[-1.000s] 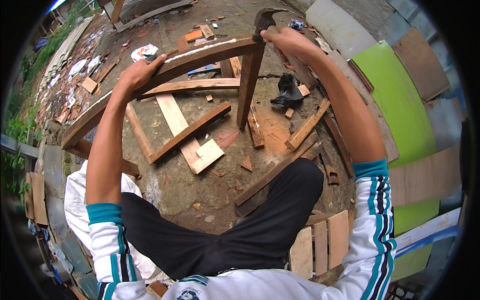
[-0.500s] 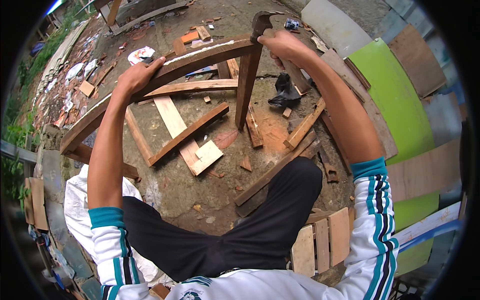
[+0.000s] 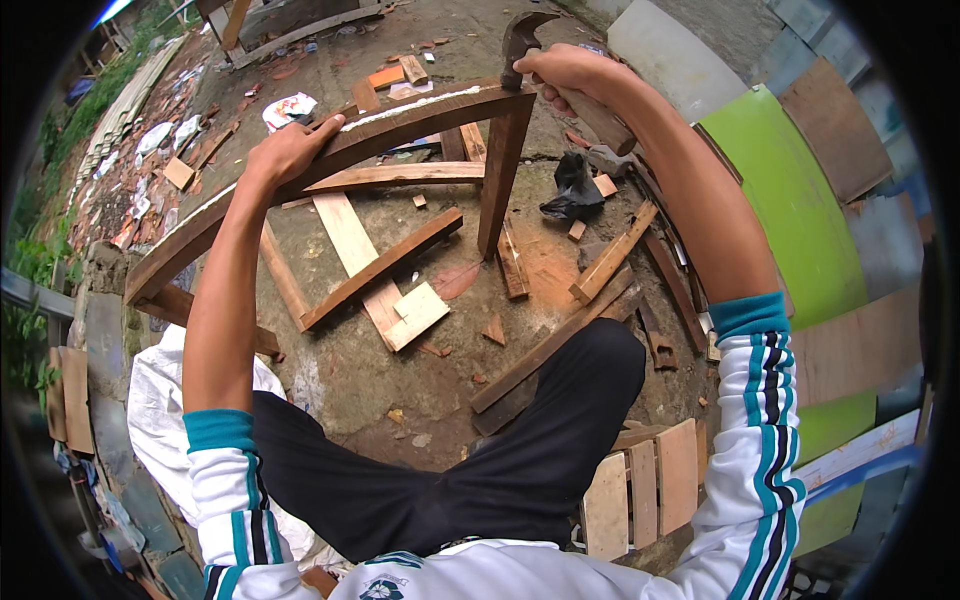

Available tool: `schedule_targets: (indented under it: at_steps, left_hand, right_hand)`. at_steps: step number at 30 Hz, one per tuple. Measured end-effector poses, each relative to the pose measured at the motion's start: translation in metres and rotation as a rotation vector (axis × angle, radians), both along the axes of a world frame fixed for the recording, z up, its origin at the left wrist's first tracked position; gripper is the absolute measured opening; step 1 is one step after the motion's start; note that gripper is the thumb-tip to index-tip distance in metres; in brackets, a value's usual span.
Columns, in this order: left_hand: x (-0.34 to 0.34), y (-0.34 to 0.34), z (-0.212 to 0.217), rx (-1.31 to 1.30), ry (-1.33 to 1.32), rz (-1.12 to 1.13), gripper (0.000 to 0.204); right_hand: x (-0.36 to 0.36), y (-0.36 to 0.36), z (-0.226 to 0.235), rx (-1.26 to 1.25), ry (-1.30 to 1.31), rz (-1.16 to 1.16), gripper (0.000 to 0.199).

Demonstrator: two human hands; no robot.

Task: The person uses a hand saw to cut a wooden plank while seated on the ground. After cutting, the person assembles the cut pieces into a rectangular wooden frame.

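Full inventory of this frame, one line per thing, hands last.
hammer: one, dark head, top centre, head at the frame's corner
wooden frame: one, brown, long top rail with an upright post under the hammer
planks: several, brown and pale, on the ground inside the frame
black bag: one, ground right of the post
green panel: one, right side
slatted board: one, pale, lower right
white sack: one, lower left
left hand: on the top rail
right hand: gripping the hammer handle

The right hand [image 3: 575, 75] has brought the hammer [image 3: 522, 40] head down onto the wooden frame [image 3: 420, 115] corner.
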State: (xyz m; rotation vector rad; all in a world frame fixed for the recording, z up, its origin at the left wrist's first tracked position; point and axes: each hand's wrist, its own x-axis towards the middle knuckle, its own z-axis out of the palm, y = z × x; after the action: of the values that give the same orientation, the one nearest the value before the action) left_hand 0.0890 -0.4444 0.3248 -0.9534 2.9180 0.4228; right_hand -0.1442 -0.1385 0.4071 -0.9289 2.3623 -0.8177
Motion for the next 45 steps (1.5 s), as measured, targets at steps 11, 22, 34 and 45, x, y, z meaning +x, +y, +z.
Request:
schedule_targets:
  at_steps: [11, 22, 34, 45]
  left_hand:
    - [0.002, 0.013, 0.003, 0.0, 0.028, 0.012, 0.096]
    - [0.006, 0.015, -0.003, -0.031, 0.06, -0.013, 0.096]
    - [0.007, -0.003, -0.012, -0.131, 0.369, -0.04, 0.068]
    - [0.071, -0.016, -0.007, -0.183, 0.256, -0.073, 0.063]
  right_hand:
    - [0.006, 0.008, -0.01, -0.016, 0.054, -0.097, 0.044]
    - [0.025, 0.057, -0.084, -0.458, -0.164, -0.55, 0.048]
    - [0.038, 0.12, -0.342, 0.346, -0.461, -0.408, 0.016]
    - [0.036, 0.124, -0.415, 1.281, -0.181, 0.419, 0.044]
